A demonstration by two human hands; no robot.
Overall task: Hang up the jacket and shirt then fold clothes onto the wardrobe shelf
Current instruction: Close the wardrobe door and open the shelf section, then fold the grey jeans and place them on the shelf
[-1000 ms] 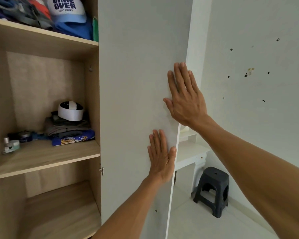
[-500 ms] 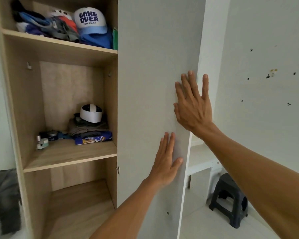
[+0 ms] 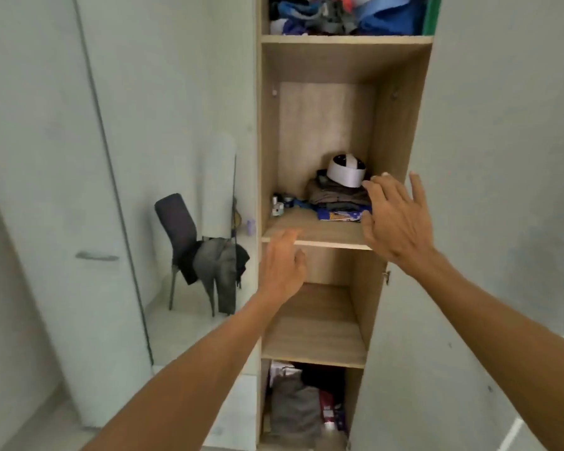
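The wooden wardrobe stands with its white door (image 3: pixel 502 157) swung wide on the right. On its middle shelf (image 3: pixel 310 239) lies a small stack of folded clothes (image 3: pixel 336 198) with a white cap (image 3: pixel 345 170) on top. My left hand (image 3: pixel 282 265) hovers in front of the shelf's front edge, fingers straight, holding nothing. My right hand (image 3: pixel 396 216) is spread in the air before the shelf's right end, also holding nothing. Grey and black clothes (image 3: pixel 219 265) hang over a dark chair (image 3: pixel 179 229) at the left, on the floor beside the wardrobe.
The top shelf holds a pile of blue and grey clothes (image 3: pixel 339 14). The bottom compartment is stuffed with grey and dark garments (image 3: pixel 300 405). Small jars (image 3: pixel 279 205) sit at the middle shelf's left. A closed white door with a handle (image 3: pixel 96 256) fills the left.
Both hands have come off the wardrobe door and moved left in front of the middle shelf. The view has swung left and down, revealing the chair with clothes.
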